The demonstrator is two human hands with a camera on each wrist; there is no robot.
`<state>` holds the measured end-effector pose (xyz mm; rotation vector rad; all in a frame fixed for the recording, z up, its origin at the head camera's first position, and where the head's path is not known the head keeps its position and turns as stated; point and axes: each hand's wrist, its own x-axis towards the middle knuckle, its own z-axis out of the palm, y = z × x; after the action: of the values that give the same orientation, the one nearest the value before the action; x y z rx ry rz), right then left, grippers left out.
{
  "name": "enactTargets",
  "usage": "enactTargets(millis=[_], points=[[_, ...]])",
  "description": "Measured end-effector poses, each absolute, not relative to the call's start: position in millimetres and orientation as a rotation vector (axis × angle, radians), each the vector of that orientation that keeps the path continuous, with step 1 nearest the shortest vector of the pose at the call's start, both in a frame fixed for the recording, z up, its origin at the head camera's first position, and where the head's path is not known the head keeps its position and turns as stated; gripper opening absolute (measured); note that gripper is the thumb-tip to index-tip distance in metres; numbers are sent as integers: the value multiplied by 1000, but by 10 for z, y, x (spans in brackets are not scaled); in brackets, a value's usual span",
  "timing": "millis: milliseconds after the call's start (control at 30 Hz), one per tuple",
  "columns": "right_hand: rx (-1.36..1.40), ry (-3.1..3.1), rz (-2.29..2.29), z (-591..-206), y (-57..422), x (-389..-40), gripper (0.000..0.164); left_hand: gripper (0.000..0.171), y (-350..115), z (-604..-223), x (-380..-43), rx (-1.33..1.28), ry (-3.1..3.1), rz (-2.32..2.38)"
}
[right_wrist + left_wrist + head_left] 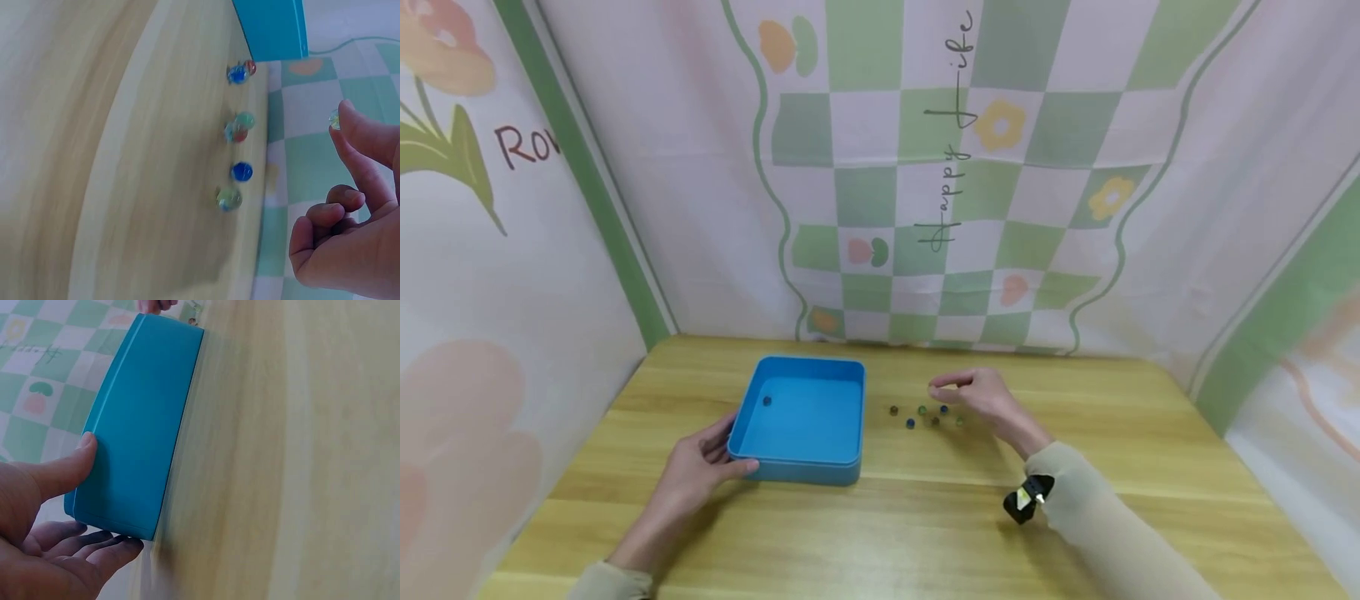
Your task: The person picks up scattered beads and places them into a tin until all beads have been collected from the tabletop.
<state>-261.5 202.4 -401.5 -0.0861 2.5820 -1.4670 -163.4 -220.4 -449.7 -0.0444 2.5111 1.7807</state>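
Observation:
A square blue box (808, 472) stands on the wooden table with its top uncovered. My left hand (694, 473) holds its near left corner, thumb on the near wall and fingers against the left side. Inside the box, toward the left, lies one dark marble (767, 401). My right hand (988, 400) is raised over the table, right of the box, and pinches a clear marble (334, 119) between thumb and index finger; its other fingers are curled in. Below that hand several glass marbles lie loose, among them a blue marble (241, 171) and a pale green marble (229, 198).
The wooden table (925, 533) runs back to a checked curtain (940, 192), with more printed cloth on the left and right. A brown marble (893, 410) lies nearest the box's right wall. A black device (1028, 498) is strapped at my right wrist.

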Motion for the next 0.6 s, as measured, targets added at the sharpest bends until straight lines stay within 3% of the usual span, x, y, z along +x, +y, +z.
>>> enactTargets(millis=[600], points=[[-233,2532,-1500,-3860,1544,-2660,33,93,-2198,-4501,-1633,-70,2539,1727]])
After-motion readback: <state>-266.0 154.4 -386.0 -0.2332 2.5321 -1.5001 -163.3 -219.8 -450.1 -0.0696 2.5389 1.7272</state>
